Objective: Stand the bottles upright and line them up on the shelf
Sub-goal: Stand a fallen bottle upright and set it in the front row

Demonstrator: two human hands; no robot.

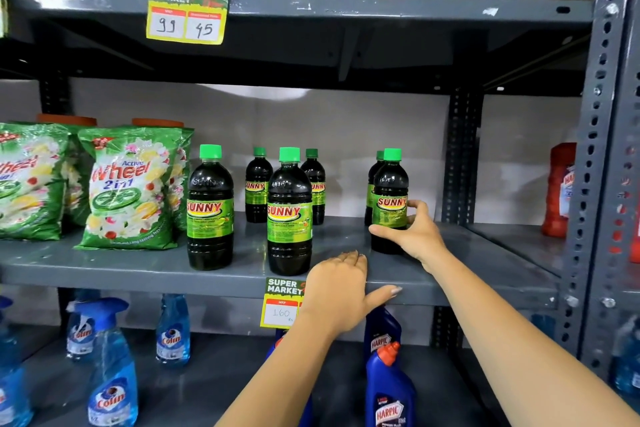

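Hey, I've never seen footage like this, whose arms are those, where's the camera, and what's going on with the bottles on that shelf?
There is no machine here. The single picture comes from a camera worn on a person's head, looking forward and down, so the two bare arms reaching in are the wearer's own.

They face a grey metal shelf in a shop. On it stand six dark bottles with green caps, all upright: three near the front edge and three further back. Green detergent bags sit to the left.

The right hand is wrapped around the lower part of the front right bottle, which stands on the shelf. The left hand holds nothing; it rests on the shelf's front edge, partly covering a price tag. Blue spray bottles stand on the shelf below.
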